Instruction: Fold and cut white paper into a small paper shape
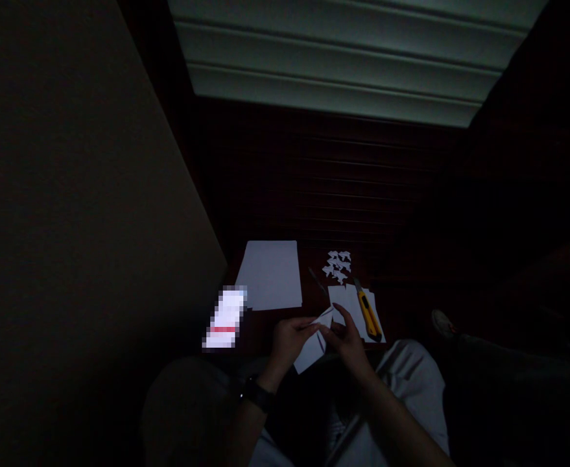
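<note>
Way off to the left of the yellow cutter [369, 314] looms a plain wall [71, 162], and high beyond that same cutter hang the pale slats of a shutter [333, 65]. Down we come: the dark table [265, 321] lies beneath the cutter and stretches away to its left. Nearer than the cutter, there's the person's pale-trousered right knee [418, 370]! Out to the cutter's right, a light shoe [443, 323]. Now the white paper stack [270, 275], well left of the cutter and slightly beyond it. And the hands, both left of the cutter: the left hand [292, 338] is half curled, pinching a creased sheet [312, 355]; the right hand [345, 332], closer to the cutter, has a forefinger crooked up, thumb and fingers nipping the sheet's other side. That sheet slants between them, one corner toward the lap. Farther left of the cutter glows a phone [225, 319], its screen blurred. Smaller papers [345, 298] lie under the cutter. Nearer and left of it, a dark watch [259, 394] on the left wrist. Just beyond the cutter's blade end huddle little folded paper pieces [336, 269]!
</note>
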The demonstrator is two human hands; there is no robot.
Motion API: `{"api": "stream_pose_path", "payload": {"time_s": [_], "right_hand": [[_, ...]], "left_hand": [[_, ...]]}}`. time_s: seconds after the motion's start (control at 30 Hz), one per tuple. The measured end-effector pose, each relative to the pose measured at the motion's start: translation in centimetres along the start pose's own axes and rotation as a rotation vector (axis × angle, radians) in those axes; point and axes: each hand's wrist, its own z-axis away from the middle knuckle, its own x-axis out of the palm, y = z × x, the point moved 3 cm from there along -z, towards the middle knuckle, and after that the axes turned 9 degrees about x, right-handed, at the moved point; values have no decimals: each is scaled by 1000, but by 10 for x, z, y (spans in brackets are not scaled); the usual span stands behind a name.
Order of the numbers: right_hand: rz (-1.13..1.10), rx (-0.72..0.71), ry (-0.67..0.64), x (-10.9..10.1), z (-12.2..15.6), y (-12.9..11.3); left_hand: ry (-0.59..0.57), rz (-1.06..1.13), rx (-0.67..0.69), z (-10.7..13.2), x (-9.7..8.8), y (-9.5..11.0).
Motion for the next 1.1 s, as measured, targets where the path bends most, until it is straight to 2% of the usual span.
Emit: {"api": "stream_pose_path", "payload": {"time_s": [0.1,0.27,0.57,0.9,1.1], "right_hand": [[147,-112,-19,-7,-2,-16],[394,-145,-68,-16,-9,-19],[408,-140,-24,-14,-8,-23],[437,-145,32,-15,-8,-26],[460,-170,17,-15,-8,-25]], "left_hand": [[-75,13,-10,-1,1,3],[-99,11,-35,-2,-1,4],[-164,93,-47,-3,-4,7],[-211,29,-4,-2,-3,14],[-250,-21,36,-1,-5,20]]}}
